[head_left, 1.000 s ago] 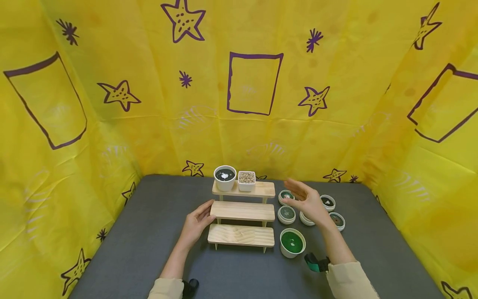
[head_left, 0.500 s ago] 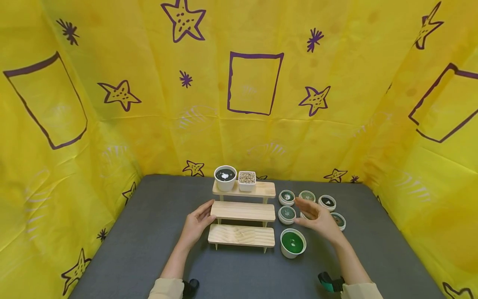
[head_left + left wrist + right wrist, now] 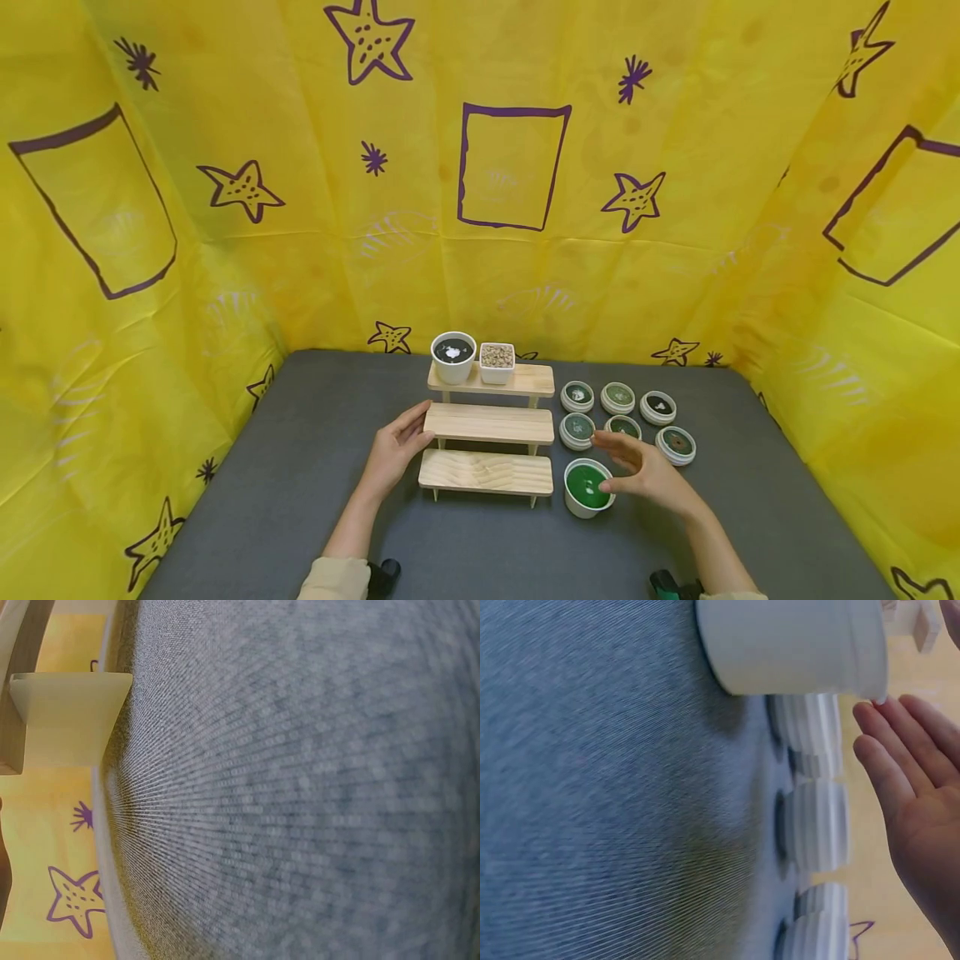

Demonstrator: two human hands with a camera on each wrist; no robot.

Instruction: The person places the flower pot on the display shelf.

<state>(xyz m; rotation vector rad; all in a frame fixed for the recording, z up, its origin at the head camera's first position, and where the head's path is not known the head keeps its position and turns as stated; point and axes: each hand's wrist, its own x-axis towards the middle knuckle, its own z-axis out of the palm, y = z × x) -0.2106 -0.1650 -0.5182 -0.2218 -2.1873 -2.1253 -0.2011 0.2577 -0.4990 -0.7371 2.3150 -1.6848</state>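
Observation:
A three-tier wooden shelf stand (image 3: 487, 423) stands mid-table. My left hand (image 3: 397, 446) grips the left end of its middle tier, fingertips at the back corner and thumb at the front. My right hand (image 3: 648, 475) reaches over the round white cup with a green top (image 3: 585, 498), thumb overlapping its rim and fingers spread behind. In the right wrist view, straight fingers (image 3: 900, 750) lie close to the cup's rim (image 3: 870, 645). On the top tier sit a white cup with a dark top (image 3: 453, 362) and a square white pot of pebble-like bits (image 3: 497, 367).
Several small round white jars with green or dark tops, among them a brown-centred jar (image 3: 676, 450), stand in two rows right of the stand. A yellow printed cloth (image 3: 510, 275) walls the grey table (image 3: 300, 500) at the back and sides.
My right hand has drawn back toward me, from over the small jars to the green-topped cup, uncovering the jars. My left hand stays at the stand.

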